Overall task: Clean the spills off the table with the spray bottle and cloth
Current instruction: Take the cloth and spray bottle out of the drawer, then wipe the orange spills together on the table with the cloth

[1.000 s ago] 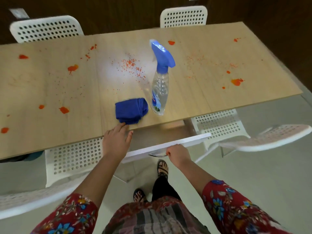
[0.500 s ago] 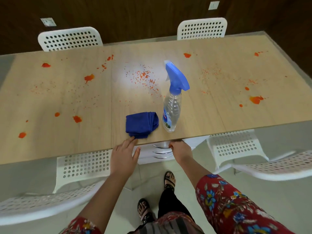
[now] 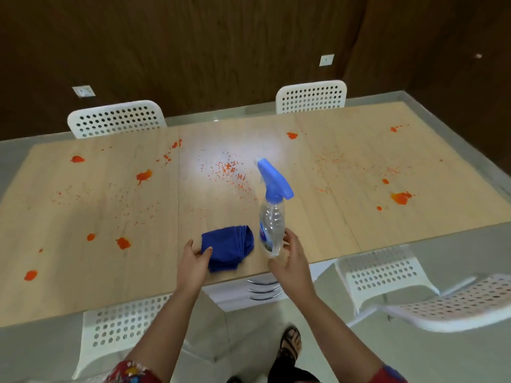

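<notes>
A folded blue cloth (image 3: 231, 246) lies near the front edge of the wooden table (image 3: 326, 239). My left hand (image 3: 193, 262) pinches its left edge, thumb on top. Just right of the cloth stands a clear spray bottle (image 3: 272, 222) with a blue trigger head. My right hand (image 3: 291, 262) cups the bottle's base with fingers spread; fingertips touch its right side and the thumb sits below it. Orange spills mark the table: blobs at the left (image 3: 143, 176) and right (image 3: 401, 197), and fine specks in the middle (image 3: 228, 170).
White perforated chairs stand at the far side (image 3: 117, 118) (image 3: 311, 96) and at the near side (image 3: 381, 272) (image 3: 121, 327). A white drawer unit with chrome handles (image 3: 262, 290) sits under the table, its drawers closed. A dark wooden wall rises behind.
The drawer under the table went from open to closed. Both hands rose from the table edge: the left onto the cloth, the right around the bottle's base. The view tilted upward.
</notes>
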